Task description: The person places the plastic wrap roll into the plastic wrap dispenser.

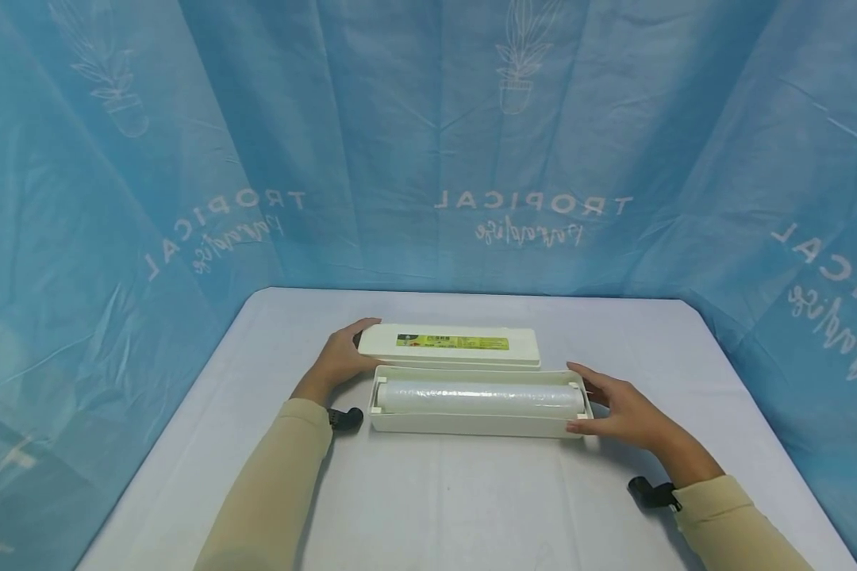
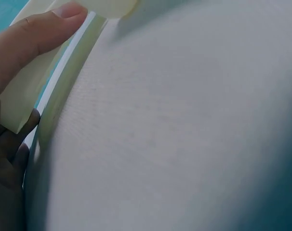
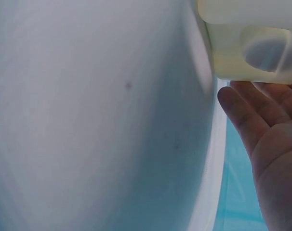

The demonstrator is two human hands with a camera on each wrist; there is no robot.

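Observation:
My left hand (image 1: 340,357) grips the left end of a long white lid (image 1: 464,358) with a green and yellow label, thumb in front and fingers behind. In the left wrist view the thumb (image 2: 45,31) lies across the pale lid (image 2: 16,108). Just in front of the lid stands an open white box (image 1: 471,426), holding a roll of cling film (image 1: 480,398) lengthwise. My right hand (image 1: 624,412) holds the box's right end, its thumb at the front wall and fingers at the back corner. The right wrist view shows straight fingers beside the box end (image 3: 228,53); the thumb is hidden there.
A white cloth covers the table (image 1: 443,500). Blue printed curtains (image 1: 428,143) hang behind it and at both sides. Black wrist cameras sit at the left cuff (image 1: 346,420) and the right cuff (image 1: 650,493).

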